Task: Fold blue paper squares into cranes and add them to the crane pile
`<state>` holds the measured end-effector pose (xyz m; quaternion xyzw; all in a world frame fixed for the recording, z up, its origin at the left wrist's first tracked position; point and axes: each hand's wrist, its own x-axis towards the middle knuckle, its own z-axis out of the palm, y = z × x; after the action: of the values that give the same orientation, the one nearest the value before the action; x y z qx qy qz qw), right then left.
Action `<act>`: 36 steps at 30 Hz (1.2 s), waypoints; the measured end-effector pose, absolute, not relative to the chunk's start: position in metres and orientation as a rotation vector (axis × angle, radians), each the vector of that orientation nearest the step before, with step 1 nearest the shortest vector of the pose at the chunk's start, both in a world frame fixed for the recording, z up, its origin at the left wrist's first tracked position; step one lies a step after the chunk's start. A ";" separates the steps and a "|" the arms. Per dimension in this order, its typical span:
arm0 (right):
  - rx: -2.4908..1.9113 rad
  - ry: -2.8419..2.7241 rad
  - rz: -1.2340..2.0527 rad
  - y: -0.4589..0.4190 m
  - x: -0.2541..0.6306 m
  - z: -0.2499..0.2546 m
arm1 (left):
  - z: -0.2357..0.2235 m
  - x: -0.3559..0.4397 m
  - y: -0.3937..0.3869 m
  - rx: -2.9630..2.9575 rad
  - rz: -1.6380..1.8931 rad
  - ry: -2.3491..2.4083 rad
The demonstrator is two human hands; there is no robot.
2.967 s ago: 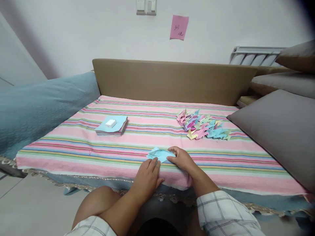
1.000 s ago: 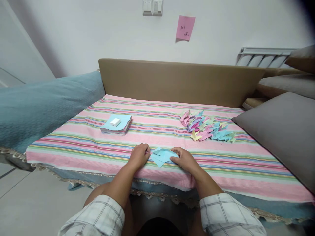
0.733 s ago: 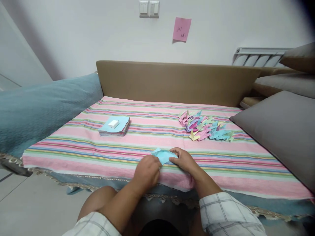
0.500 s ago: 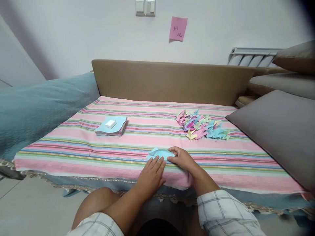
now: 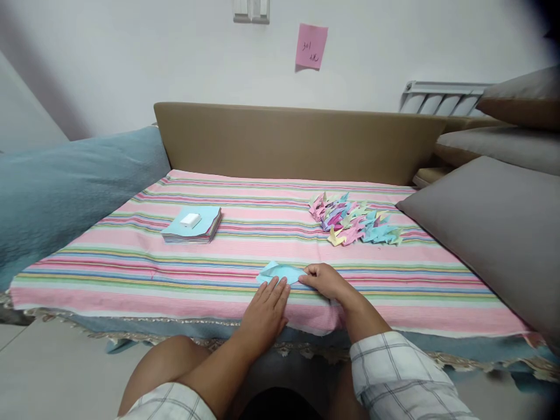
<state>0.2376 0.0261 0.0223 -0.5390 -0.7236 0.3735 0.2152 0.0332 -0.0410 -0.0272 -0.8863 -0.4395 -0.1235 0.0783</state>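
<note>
A partly folded sheet of light blue paper (image 5: 284, 272) lies on the striped cloth near the front edge of the seat. Its far side is raised along a fold. My left hand (image 5: 268, 306) rests flat with fingers stretched out, the fingertips on the paper's near edge. At the paper's right end my right hand (image 5: 326, 280) pinches the corner between thumb and fingers. Beyond and to the right sits a heap of folded paper cranes (image 5: 350, 221) in pink, blue, yellow, green and purple.
A stack of square coloured paper (image 5: 205, 224) with a small white block (image 5: 191, 220) on top stands at the left. Grey cushions (image 5: 485, 227) pile up on the right. A brown backrest (image 5: 289, 143) runs along the back, with a blue covered armrest (image 5: 87, 181) at the left.
My right hand's fingers have drawn closer together on the paper's right corner. My left hand stays on the near edge. The whole view has shifted slightly.
</note>
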 end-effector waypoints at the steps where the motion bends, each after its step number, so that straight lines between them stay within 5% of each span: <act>1: -1.504 -2.010 1.020 0.026 0.237 0.022 | -0.027 0.033 -0.041 -2.655 -0.373 -1.319; 19: -1.786 -2.036 0.623 0.021 0.218 0.019 | -0.023 0.039 -0.044 -2.652 -0.438 -1.418; 36: -1.648 -2.024 0.942 0.029 0.237 0.018 | -0.022 0.039 -0.044 -2.655 -0.464 -1.416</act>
<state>0.2369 0.0290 0.0184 -0.5839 -0.7172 0.3338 0.1824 0.0387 -0.0439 -0.0220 -0.8711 -0.4644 -0.1523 0.0485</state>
